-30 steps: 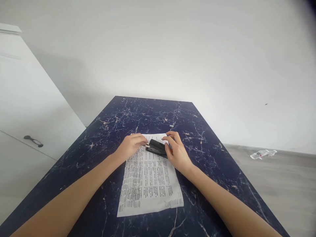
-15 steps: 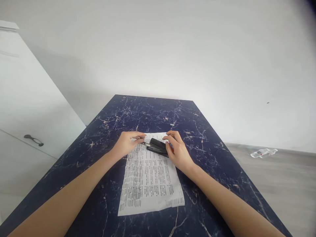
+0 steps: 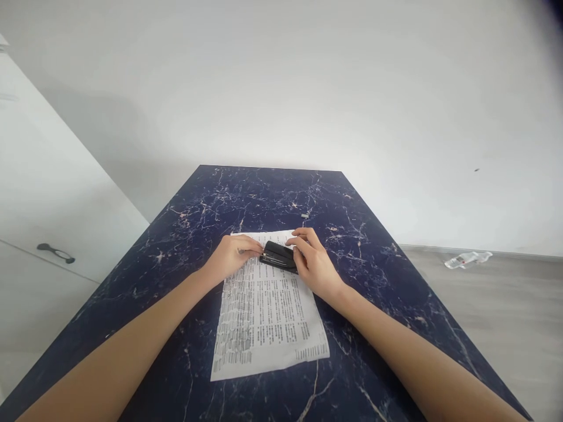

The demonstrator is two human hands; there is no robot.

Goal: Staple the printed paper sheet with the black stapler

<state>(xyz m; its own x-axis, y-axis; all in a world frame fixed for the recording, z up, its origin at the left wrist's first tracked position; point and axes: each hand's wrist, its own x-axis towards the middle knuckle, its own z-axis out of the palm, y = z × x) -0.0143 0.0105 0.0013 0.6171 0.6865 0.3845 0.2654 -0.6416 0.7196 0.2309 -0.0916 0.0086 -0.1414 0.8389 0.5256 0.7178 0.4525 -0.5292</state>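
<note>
A black stapler (image 3: pixel 277 256) lies over the upper part of a printed sheet of paper (image 3: pixel 272 328). My right hand (image 3: pixel 317 265) grips its right end, thumb and fingers closed about it. At the other end my left hand (image 3: pixel 235 255) has its fingertips pinched against the stapler's front. A thin metal part shows along the stapler's side, but what sits between my left fingertips is mostly hidden.
The dark blue marbled table (image 3: pixel 264 193) reaches to a white wall. A small pale strip (image 3: pixel 305 215) lies beyond the paper. White cabinet doors with a dark handle (image 3: pixel 56 253) stand at left; a clear plastic item (image 3: pixel 467 259) lies on the floor at right.
My left hand has moved right against the stapler's front, and the metal piece that stuck out there has gone inward. My right hand still holds the stapler. The view has shifted slightly.
</note>
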